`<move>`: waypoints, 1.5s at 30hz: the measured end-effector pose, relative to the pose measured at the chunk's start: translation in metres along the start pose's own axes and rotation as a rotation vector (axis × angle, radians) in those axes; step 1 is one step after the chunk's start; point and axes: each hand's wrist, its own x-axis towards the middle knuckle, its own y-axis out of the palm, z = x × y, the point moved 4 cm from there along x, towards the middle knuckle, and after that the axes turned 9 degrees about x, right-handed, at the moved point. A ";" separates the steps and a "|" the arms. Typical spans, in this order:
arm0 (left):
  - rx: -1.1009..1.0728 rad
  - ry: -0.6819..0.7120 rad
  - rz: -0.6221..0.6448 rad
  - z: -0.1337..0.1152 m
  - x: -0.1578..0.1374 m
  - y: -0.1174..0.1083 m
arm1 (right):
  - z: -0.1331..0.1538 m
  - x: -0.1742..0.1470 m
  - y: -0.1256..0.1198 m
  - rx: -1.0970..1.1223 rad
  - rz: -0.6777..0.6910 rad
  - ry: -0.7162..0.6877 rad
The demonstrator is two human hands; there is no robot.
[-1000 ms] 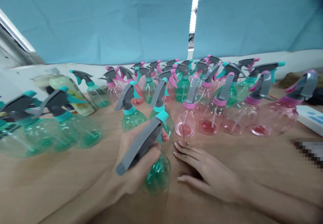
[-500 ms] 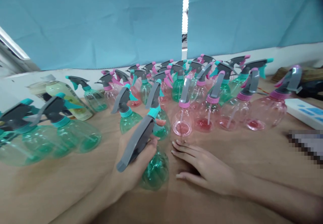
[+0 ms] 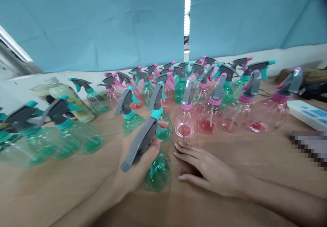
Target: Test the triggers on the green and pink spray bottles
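Observation:
My left hand (image 3: pixel 139 164) is wrapped round the neck of a green spray bottle (image 3: pixel 157 174) with a grey and turquoise trigger head. That bottle stands near the table's front, its nozzle pointing away from me; my fingers hide its collar. Flat on the table to its right rests my right hand (image 3: pixel 204 167), fingers stretched out and nothing in it. Just beyond my hands are another green spray bottle (image 3: pixel 166 131) and a pink spray bottle (image 3: pixel 184 123) with a pink collar.
Several green spray bottles (image 3: pixel 84 138) stand at left, before a large pale-yellow bottle (image 3: pixel 68 97). More pink and green ones crowd the back, below a blue curtain (image 3: pixel 102 22). At right lie a white device with blue buttons (image 3: pixel 309 112) and a blurred-out flat object (image 3: pixel 311 148).
The view has shifted slightly. The trigger head in my left hand has tipped a little to the right. My right hand stays in place.

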 end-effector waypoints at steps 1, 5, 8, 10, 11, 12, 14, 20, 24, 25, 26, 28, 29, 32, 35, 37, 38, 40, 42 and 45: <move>0.001 0.003 -0.009 -0.001 0.001 0.000 | 0.000 0.000 0.000 0.003 -0.002 -0.001; 0.023 0.004 -0.014 -0.005 0.003 -0.002 | 0.000 0.000 0.000 0.007 -0.003 0.004; 0.029 0.032 -0.034 -0.006 0.002 -0.004 | 0.002 0.001 0.000 -0.003 0.005 0.009; 0.047 0.056 -0.050 -0.006 0.000 -0.006 | 0.003 0.002 -0.001 -0.015 0.012 0.013; 0.071 0.058 -0.052 -0.006 0.000 -0.007 | 0.003 0.003 -0.001 -0.020 0.015 0.014; 0.093 0.057 -0.047 -0.006 0.000 -0.007 | 0.004 0.003 -0.002 -0.025 0.017 0.015; 0.101 0.061 -0.045 -0.007 0.001 -0.007 | 0.004 0.003 -0.002 -0.035 0.020 0.016; -0.027 0.110 -0.042 -0.009 0.006 0.001 | 0.003 0.003 -0.001 -0.046 0.022 0.011; -0.043 0.144 -0.044 -0.008 0.009 0.005 | 0.003 0.003 -0.001 -0.062 0.036 0.006; -0.045 0.148 -0.050 -0.007 0.009 0.005 | 0.003 0.003 -0.001 -0.063 0.039 0.009; -0.050 0.150 -0.050 -0.006 0.009 0.006 | 0.003 0.003 -0.001 -0.062 0.039 0.015; -0.069 0.151 -0.043 -0.003 0.009 0.008 | 0.003 0.003 -0.001 -0.051 0.034 0.026; -0.079 0.154 -0.034 -0.001 0.009 0.009 | 0.003 0.003 -0.001 -0.044 0.030 0.029; -0.111 0.153 -0.011 0.004 0.009 0.012 | 0.002 0.002 0.000 -0.035 0.025 0.024; -0.138 0.138 0.005 0.007 0.008 0.013 | 0.001 0.001 0.001 -0.043 0.034 0.021; -0.146 0.140 0.007 0.006 0.007 0.012 | 0.000 0.001 0.001 -0.050 0.034 0.024; -0.145 0.140 0.012 0.005 0.007 0.011 | 0.000 0.001 0.000 -0.052 0.033 0.023; -0.140 0.137 0.018 0.004 0.007 0.011 | 0.001 0.001 0.000 -0.057 0.037 0.018; -0.131 0.129 0.025 0.004 0.007 0.011 | 0.001 0.001 0.000 -0.063 0.041 0.014; -0.130 0.141 0.018 0.004 0.009 0.011 | 0.002 0.002 0.000 -0.065 0.041 0.015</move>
